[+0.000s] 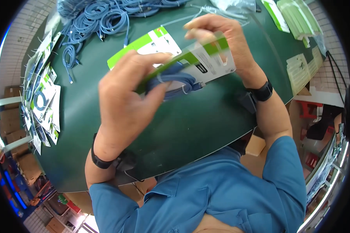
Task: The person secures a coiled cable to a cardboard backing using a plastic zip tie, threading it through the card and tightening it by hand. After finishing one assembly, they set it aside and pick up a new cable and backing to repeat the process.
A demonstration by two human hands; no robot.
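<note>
A blue coiled cable (177, 83), bound with pale ties, lies against a green and white packaging card (217, 64). My left hand (126, 85) is closed around the card's left end and the coil, thumb on the cable. Raised above the table, the card is tilted and partly blurred. My right hand (231, 42) is behind the card's right end, its fingers curled over the top edge; what is between the fingertips cannot be made out. Behind the held card, a second green and white card (159, 40) is partly hidden by my left hand.
Many blue coiled cables (101, 17) are piled at the far left. Carded cables (42, 101) stand along the table's left edge. Clear bags and pale ties (225, 11) lie at the back. Stacked green cards (297, 19) and a yellowish sheet (301, 68) are at the right.
</note>
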